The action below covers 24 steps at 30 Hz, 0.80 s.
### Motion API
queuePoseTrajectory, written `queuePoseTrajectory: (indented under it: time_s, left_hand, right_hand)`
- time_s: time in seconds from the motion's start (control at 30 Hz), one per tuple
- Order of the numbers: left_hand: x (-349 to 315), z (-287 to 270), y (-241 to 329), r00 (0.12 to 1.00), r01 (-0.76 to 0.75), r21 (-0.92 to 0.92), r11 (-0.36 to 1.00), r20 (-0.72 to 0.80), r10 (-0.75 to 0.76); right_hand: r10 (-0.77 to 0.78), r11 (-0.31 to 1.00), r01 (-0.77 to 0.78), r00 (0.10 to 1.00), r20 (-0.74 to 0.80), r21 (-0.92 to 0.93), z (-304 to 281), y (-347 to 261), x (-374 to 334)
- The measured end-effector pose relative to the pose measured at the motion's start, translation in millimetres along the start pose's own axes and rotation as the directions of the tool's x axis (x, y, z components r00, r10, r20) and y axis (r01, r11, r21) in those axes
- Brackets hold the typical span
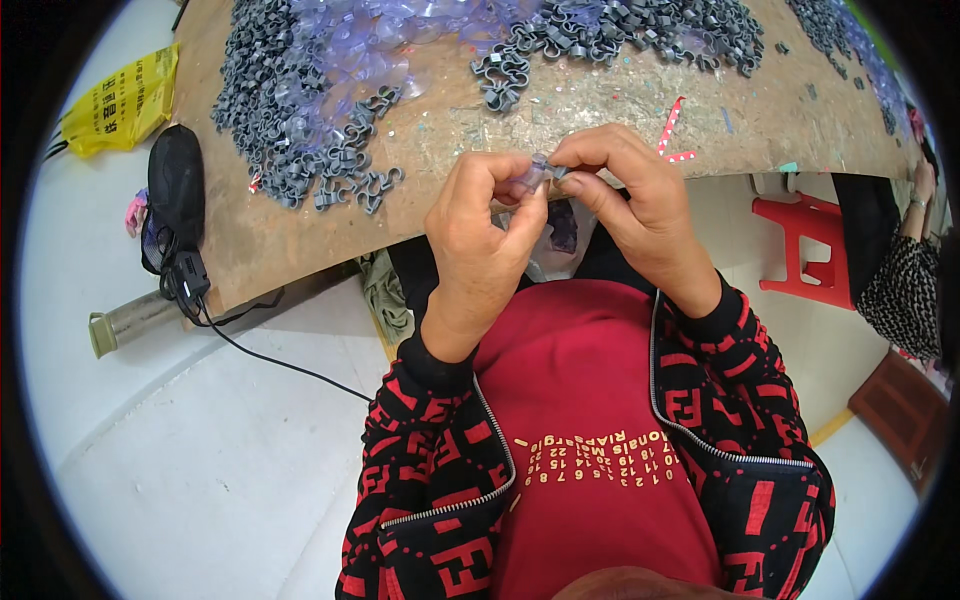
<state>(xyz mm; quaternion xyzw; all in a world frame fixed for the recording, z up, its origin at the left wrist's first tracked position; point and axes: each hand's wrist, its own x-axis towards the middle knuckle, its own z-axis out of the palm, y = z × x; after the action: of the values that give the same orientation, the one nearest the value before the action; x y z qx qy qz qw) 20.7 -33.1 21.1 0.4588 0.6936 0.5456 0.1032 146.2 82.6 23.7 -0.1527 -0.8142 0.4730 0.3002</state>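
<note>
Close to the table's near edge, my two hands meet over one small piece of work. My left hand [472,225] pinches a clear suction cup [533,174] between thumb and fingertips. Touching its nub is a small grey plastic clip [558,172], which the thumb and forefinger of my right hand [642,195] grip. The fingers partly cover both pieces, so how far they are joined cannot be seen. Beyond my hands lie a heap of grey clips [265,110], a spread of clear bluish suction cups [400,30] and a second heap of grey clips [620,35].
A red-and-white dotted strip [671,128] lies on the worn wooden table [450,120]. At the left are a yellow bag [125,100] and a black pouch [176,185] with a cable. A red stool [795,240] and another person's patterned sleeve [903,295] are at the right.
</note>
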Motion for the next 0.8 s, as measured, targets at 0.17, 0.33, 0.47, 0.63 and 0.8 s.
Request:
queuePoseTrajectory:
  time_s: [0.17, 0.33, 0.47, 0.63, 0.8]
  left_hand:
    - [1.6, 0.3, -3.3, 0.993, -0.116, 0.103, 0.988, -0.006, 0.117]
    - [1.2, 3.7, -9.7, 0.977, -0.207, 0.146, 0.967, -0.018, 0.212]
    - [-2.8, 6.3, -11.2, 0.998, -0.061, 0.026, 0.998, 0.012, 0.06]
    - [-1.0, 2.6, -3.2, 0.945, 0.327, -0.54, 0.775, 0.186, -0.27]
    - [0.8, -0.8, -11.2, 0.905, 0.412, -0.715, 0.565, 0.249, -0.345]
  right_hand:
    - [0.006, 1.0, -0.006, 1.0, -0.003, -0.005, 3.2, 0.1, -0.3]
    - [0.183, 0.955, -0.187, 0.982, 0.039, 0.228, 8.6, 4.3, -4.0]
    - [0.272, 0.834, -0.278, 0.959, 0.084, 0.477, 8.6, 12.4, -6.4]
    - [0.298, 0.818, -0.29, 0.952, 0.065, 0.497, 5.9, 13.9, -5.5]
    - [0.291, 0.831, -0.289, 0.954, 0.071, 0.476, 4.3, 14.3, -3.2]
